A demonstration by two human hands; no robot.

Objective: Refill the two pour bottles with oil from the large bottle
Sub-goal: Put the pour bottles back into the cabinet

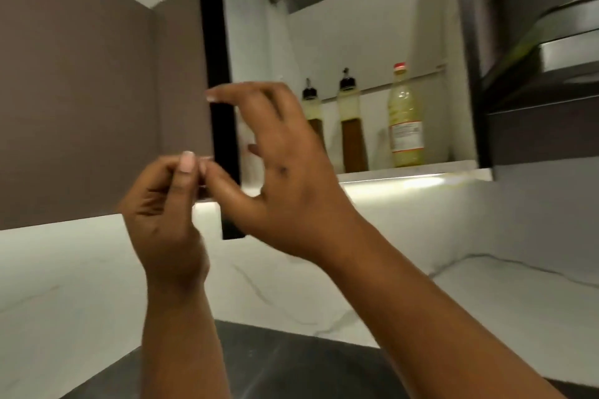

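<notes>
Nothing's been picked up yet here. The large bottle (pixel 406 116) with the red cap stands upright on the open cabinet's shelf (pixel 411 169), right of centre in the frame, and the two pour bottles sit to its left on the same shelf: the left pour bottle (pixel 311 108) is partly hidden behind the person's hand, the right pour bottle (pixel 351 120) is in plain view. Both have black spout tops and look part filled, pale on top and darker lower down.

The right hand (pixel 285 168) is raised mid-frame with fingers spread and loosely curved, holding nothing. The left hand (pixel 168 204) is at centre left with fingertips pinched together near the right thumb; can't tell if there's anything tiny between them, it's blurry.

What could go wrong from here:
- the black door edge (pixel 223 107) hangs right in front of the hands, so a reach to the shelf could knock a wrist on it
- the two pour bottles stand close together, tall and narrow, so grabbing one could tip the other
- the large bottle looks heavy and full, and pulling it off a high shelf one-handed risks a slip onto the dark counter (pixel 291 363) at the bottom of the frame
- if the bottles have oily sides, that makes all of this worse
</notes>
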